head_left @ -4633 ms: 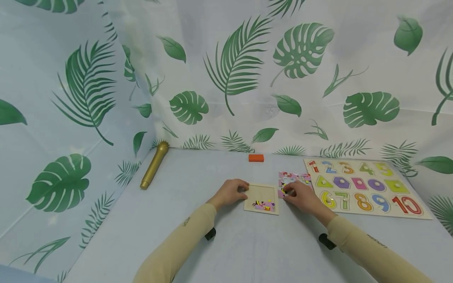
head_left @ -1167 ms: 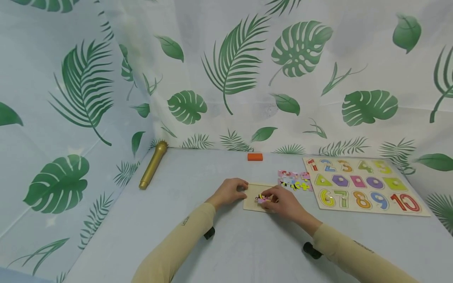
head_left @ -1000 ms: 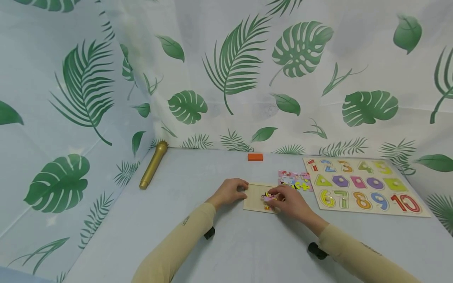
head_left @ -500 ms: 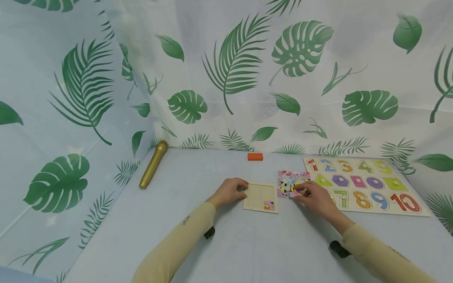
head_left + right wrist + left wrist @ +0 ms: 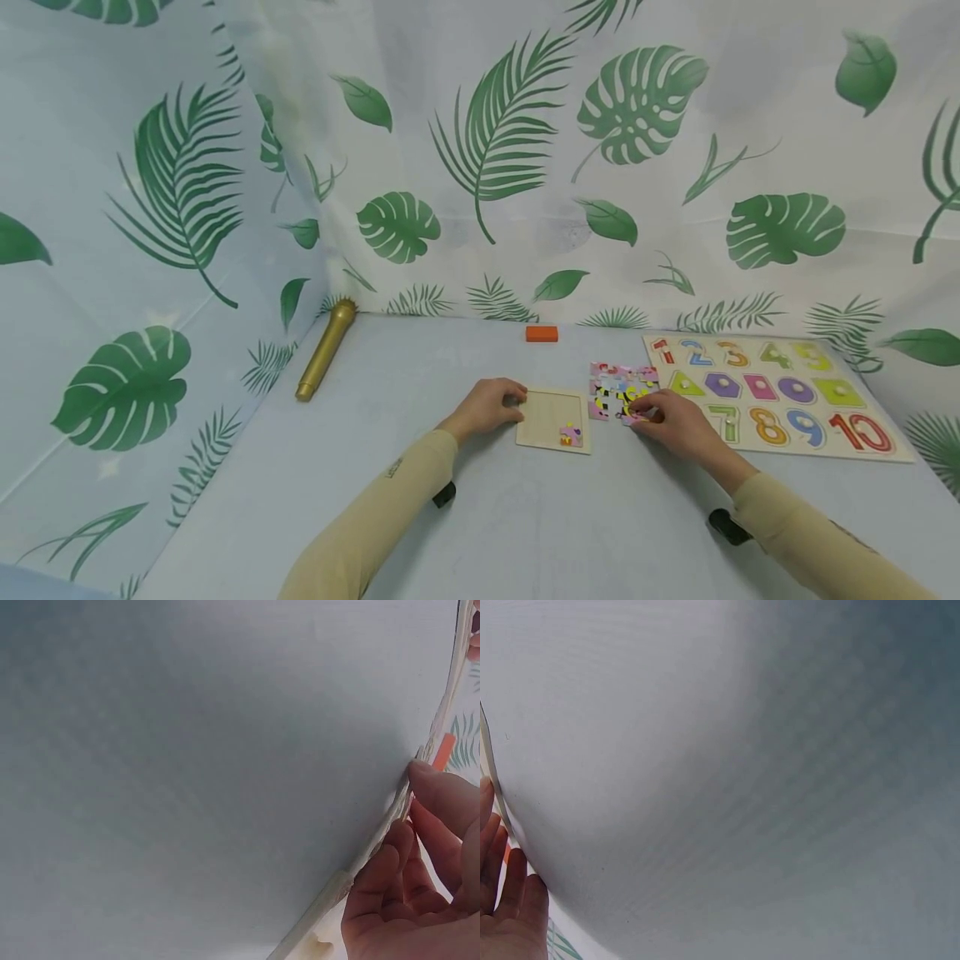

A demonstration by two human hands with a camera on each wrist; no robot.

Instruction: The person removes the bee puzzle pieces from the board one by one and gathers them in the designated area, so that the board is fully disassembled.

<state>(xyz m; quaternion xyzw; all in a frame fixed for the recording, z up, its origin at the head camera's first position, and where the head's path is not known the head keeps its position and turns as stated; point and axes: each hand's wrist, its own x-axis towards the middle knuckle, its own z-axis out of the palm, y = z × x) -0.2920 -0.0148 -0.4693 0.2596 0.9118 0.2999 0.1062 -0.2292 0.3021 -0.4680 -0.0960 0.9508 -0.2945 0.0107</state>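
Note:
A square wooden puzzle tray (image 5: 543,417) lies flat in the head view, with a pink jigsaw piece (image 5: 572,435) in its near right corner. My left hand (image 5: 491,403) rests against the tray's left edge, thumb and fingers along the rim. Right of the tray lies a pink, yellow and black jigsaw puzzle (image 5: 609,387). At its near right corner my right hand (image 5: 678,425) pinches a puzzle piece (image 5: 636,418) between thumb and finger. In the right wrist view, a thin edge of that piece (image 5: 408,804) shows between the fingertips.
A wooden number-and-shape board (image 5: 772,447) lies at the right, just beyond my right hand. An orange block (image 5: 542,334) sits at the back. A gold microphone (image 5: 327,350) lies at the left, near the leaf-print curtain (image 5: 660,208) behind the table.
My right hand moved from over the tray to the jigsaw puzzle, carrying a piece. The tray shows fewer pieces than several seconds ago. My left hand stayed at the tray's edge.

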